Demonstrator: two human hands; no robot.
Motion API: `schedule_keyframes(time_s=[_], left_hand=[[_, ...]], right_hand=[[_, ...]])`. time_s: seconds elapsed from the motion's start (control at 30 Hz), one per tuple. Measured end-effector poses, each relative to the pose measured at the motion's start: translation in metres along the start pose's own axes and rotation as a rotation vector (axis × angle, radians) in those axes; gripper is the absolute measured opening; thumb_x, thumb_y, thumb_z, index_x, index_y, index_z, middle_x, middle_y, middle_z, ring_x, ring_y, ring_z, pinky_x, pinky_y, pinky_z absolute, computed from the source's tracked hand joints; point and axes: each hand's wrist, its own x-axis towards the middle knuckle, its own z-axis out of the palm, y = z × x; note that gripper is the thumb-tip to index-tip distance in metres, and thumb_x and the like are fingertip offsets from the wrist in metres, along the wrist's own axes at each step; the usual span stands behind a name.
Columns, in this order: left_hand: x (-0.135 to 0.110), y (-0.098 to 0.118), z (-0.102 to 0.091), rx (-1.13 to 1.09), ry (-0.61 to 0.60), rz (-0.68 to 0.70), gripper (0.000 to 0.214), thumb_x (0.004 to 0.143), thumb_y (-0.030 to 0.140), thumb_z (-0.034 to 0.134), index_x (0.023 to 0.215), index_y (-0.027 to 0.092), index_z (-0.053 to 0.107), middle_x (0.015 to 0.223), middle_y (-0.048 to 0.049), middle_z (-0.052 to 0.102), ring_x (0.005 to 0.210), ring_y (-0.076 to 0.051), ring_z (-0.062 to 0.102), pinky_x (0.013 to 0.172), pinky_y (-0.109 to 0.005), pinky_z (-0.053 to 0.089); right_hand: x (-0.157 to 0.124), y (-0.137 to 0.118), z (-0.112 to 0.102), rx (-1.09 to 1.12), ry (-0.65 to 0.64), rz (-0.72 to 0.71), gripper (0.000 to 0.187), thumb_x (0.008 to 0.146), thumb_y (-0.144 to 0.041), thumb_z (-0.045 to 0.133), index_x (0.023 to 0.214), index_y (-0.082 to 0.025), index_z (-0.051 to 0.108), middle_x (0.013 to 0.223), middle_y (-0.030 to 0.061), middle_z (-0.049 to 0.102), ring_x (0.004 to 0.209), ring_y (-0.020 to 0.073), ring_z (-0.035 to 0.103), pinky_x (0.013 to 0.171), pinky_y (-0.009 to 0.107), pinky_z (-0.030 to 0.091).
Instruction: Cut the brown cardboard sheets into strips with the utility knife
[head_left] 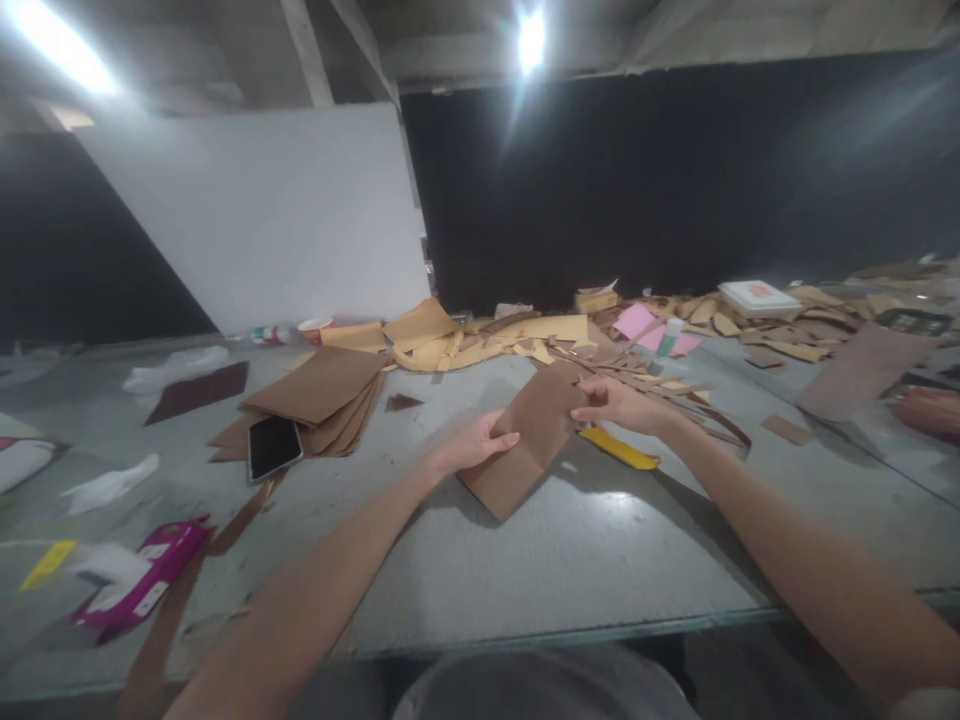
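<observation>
A brown cardboard-like sheet (529,440), with a faint crease across it, is tilted above the table between my two hands. My left hand (480,443) grips its left edge, thumb on top and fingers underneath. At the upper right edge, my right hand (611,402) is closed in a pinch on the sheet. Just below the right hand lies a long yellow object (621,449), perhaps a cutter; its far end is hidden. To the left rests a stack of brown sheets (322,385), with a black-screened phone (274,447) on its near corner.
Yellow and brown offcuts (487,340) spread along the back of the table (600,560). A white box (759,298) and a small green-labelled bottle (670,338) stand among scraps. A magenta packet (146,580) lies front left. Another person's hand (930,410) shows at far right.
</observation>
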Motion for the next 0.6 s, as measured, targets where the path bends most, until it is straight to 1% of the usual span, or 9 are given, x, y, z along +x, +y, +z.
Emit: schedule_keyframes(time_s=[0.07, 0.17, 0.2, 0.23, 0.3, 0.37, 0.4, 0.5, 0.6], left_hand=[[0.0, -0.001, 0.002, 0.042, -0.015, 0.02, 0.067, 0.097, 0.068, 0.073, 0.145, 0.022, 0.065, 0.142, -0.0142, 0.074, 0.128, -0.035, 0.07, 0.104, -0.045, 0.056], [0.001, 0.0, 0.009, 0.085, -0.036, 0.052, 0.064, 0.1, 0.065, 0.069, 0.149, 0.024, 0.063, 0.146, -0.0138, 0.072, 0.137, -0.037, 0.066, 0.11, -0.048, 0.053], [0.001, 0.0, 0.011, 0.096, -0.037, 0.061, 0.064, 0.101, 0.065, 0.069, 0.15, 0.024, 0.063, 0.147, -0.0137, 0.072, 0.139, -0.037, 0.064, 0.112, -0.048, 0.052], [0.001, 0.001, 0.014, 0.106, -0.038, 0.065, 0.064, 0.101, 0.064, 0.068, 0.15, 0.024, 0.062, 0.148, -0.0136, 0.071, 0.141, -0.037, 0.063, 0.113, -0.049, 0.052], [0.001, 0.002, 0.018, 0.121, -0.033, 0.06, 0.064, 0.101, 0.065, 0.067, 0.151, 0.024, 0.062, 0.149, -0.0134, 0.071, 0.14, -0.036, 0.063, 0.115, -0.048, 0.051], [0.001, 0.003, 0.021, 0.129, -0.024, 0.049, 0.065, 0.102, 0.066, 0.066, 0.151, 0.023, 0.062, 0.148, -0.0134, 0.071, 0.138, -0.035, 0.065, 0.114, -0.047, 0.051], [0.001, 0.003, 0.022, 0.132, -0.02, 0.045, 0.065, 0.102, 0.066, 0.066, 0.15, 0.023, 0.062, 0.148, -0.0134, 0.071, 0.137, -0.035, 0.065, 0.113, -0.047, 0.051], [0.0, 0.006, 0.025, 0.154, 0.002, 0.062, 0.062, 0.102, 0.065, 0.066, 0.145, 0.022, 0.064, 0.147, -0.014, 0.071, 0.136, -0.035, 0.067, 0.112, -0.046, 0.052], [0.0, 0.009, 0.028, 0.188, 0.037, 0.094, 0.057, 0.102, 0.061, 0.065, 0.143, 0.021, 0.065, 0.147, -0.0148, 0.071, 0.134, -0.035, 0.068, 0.113, -0.047, 0.051]], right_hand=[[0.001, -0.003, 0.005, -0.041, 0.021, 0.002, 0.053, 0.085, -0.073, 0.08, 0.088, -0.021, 0.074, 0.083, 0.0034, 0.072, 0.073, 0.0177, 0.063, 0.065, 0.03, 0.046], [0.005, -0.007, 0.017, -0.15, 0.177, -0.016, 0.059, 0.091, -0.078, 0.071, 0.073, -0.022, 0.065, 0.066, -0.0012, 0.06, 0.061, 0.015, 0.054, 0.056, 0.029, 0.038], [0.007, -0.008, 0.021, -0.158, 0.225, -0.028, 0.059, 0.091, -0.078, 0.071, 0.071, -0.022, 0.063, 0.064, -0.0018, 0.058, 0.061, 0.015, 0.053, 0.056, 0.03, 0.039], [0.008, -0.009, 0.024, -0.139, 0.253, -0.041, 0.058, 0.091, -0.077, 0.071, 0.073, -0.022, 0.065, 0.066, -0.0014, 0.06, 0.063, 0.0158, 0.055, 0.058, 0.03, 0.041], [0.012, -0.008, 0.03, -0.056, 0.266, -0.051, 0.053, 0.091, -0.076, 0.072, 0.085, -0.022, 0.074, 0.079, 0.0014, 0.072, 0.072, 0.0196, 0.064, 0.065, 0.032, 0.049], [0.013, -0.006, 0.032, -0.002, 0.273, -0.029, 0.051, 0.09, -0.073, 0.074, 0.095, -0.022, 0.078, 0.091, 0.004, 0.078, 0.081, 0.0238, 0.069, 0.069, 0.034, 0.053], [0.014, -0.005, 0.032, 0.0, 0.282, -0.007, 0.051, 0.089, -0.072, 0.075, 0.096, -0.022, 0.079, 0.092, 0.0047, 0.079, 0.082, 0.0249, 0.07, 0.069, 0.035, 0.054], [0.014, -0.004, 0.03, -0.029, 0.318, 0.054, 0.05, 0.086, -0.072, 0.076, 0.09, -0.021, 0.077, 0.087, 0.0057, 0.079, 0.079, 0.0258, 0.07, 0.064, 0.034, 0.052], [0.015, -0.003, 0.027, -0.066, 0.304, 0.052, 0.052, 0.081, -0.073, 0.079, 0.086, -0.021, 0.076, 0.086, 0.0061, 0.079, 0.078, 0.0259, 0.069, 0.063, 0.034, 0.051]])
